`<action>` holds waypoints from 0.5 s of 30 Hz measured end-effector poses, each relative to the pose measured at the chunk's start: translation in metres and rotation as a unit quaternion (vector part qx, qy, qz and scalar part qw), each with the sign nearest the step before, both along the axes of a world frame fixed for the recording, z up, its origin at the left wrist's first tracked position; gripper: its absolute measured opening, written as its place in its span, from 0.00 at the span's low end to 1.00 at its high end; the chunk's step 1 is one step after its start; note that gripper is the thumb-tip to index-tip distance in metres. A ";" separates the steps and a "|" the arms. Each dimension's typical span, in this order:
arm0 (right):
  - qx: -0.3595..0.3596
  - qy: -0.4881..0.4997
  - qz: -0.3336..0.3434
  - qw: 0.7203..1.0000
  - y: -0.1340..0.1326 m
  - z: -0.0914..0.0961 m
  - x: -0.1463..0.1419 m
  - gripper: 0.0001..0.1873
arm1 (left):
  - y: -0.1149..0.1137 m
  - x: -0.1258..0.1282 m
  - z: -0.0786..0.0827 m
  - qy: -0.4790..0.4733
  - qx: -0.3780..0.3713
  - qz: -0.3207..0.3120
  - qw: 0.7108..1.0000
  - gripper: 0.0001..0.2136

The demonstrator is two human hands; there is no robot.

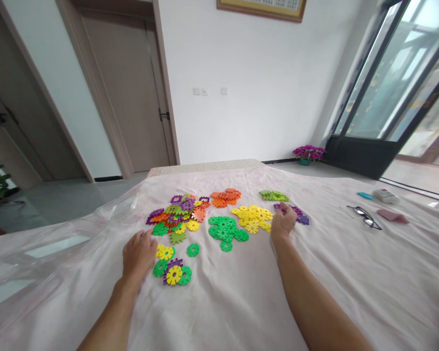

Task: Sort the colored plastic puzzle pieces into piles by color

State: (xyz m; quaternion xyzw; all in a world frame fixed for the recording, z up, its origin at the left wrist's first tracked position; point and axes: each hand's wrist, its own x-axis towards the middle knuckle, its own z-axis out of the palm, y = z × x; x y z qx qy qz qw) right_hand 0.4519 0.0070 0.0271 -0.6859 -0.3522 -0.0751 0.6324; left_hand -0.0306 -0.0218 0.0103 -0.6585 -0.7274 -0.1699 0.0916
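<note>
Flat plastic snowflake pieces lie on a pale pink cloth [223,302]. A mixed heap [177,214] sits left of centre. Sorted groups lie beside it: orange [225,196], dark green [227,228], yellow [252,217], light green [273,196] and purple [296,213]. My left hand [139,253] rests on the cloth with fingers curled, next to a small cluster of yellow, green and purple pieces [173,270]. My right hand [283,222] reaches to the purple group, fingers pinched on a purple piece at its edge.
Black glasses [364,217], a pink cloth pouch [392,215], a white object [385,195] and a teal item [366,195] lie at the right. A clear plastic sheet [58,243] covers the left side. Doors, a potted flower [309,153] and a glass sliding door stand beyond.
</note>
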 end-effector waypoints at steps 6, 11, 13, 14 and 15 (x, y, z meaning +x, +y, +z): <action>-0.016 -0.157 0.282 0.947 -0.018 0.014 -0.108 0.17 | 0.000 0.000 0.001 -0.003 -0.003 0.003 1.000 0.21; -0.079 -0.303 0.512 0.800 -0.053 0.021 -0.174 0.12 | -0.002 0.003 0.004 -0.007 -0.008 0.007 1.000 0.21; -0.081 -0.336 0.555 0.757 -0.063 0.022 -0.189 0.12 | -0.003 0.004 0.004 -0.012 -0.005 0.012 1.000 0.21; -0.083 -0.349 0.571 0.739 -0.067 0.023 -0.195 0.13 | -0.003 0.005 0.005 -0.014 -0.003 0.014 1.000 0.21; -0.088 -0.361 0.584 0.721 -0.070 0.023 -0.199 0.13 | -0.004 0.005 0.005 -0.015 -0.002 0.014 1.000 0.21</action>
